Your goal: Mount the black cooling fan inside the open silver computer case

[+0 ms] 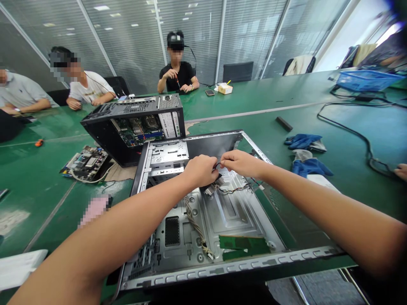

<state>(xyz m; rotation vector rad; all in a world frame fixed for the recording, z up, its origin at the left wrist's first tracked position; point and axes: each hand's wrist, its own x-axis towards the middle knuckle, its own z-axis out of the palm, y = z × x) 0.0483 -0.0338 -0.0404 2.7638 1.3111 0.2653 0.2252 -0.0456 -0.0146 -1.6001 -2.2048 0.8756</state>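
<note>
A second computer case (108, 142) stands just beyond the open case (229, 214) to the left, with a loose circuit board (89, 163) lying near it. Off to the right I see blue-and-grey work gloves (303, 141), a short black bar (284, 124), a looping black cable (370, 159) and a blue basket (370, 80). Across the green desk (248, 99), a co-worker in a black top (178, 74) holds a slim tool. The two bare forearms reach over the open case and block part of its interior.

That case is bare pressed metal with ridges and slotted rims; two flat green memory sticks (244, 243) lie at its near right, and a twisted cable bundle (193, 220) runs along its floor. Above it, the left hand (202, 170) grasps a finned metal cooler (213, 186), while the right hand (235, 162) pinches a thin dark lead (218, 164) beside it.

The cooler's upper part is covered by the fingers, and the lead's ends are hard to make out. A stranger's hand (401, 171) is cut off at the right edge.
</note>
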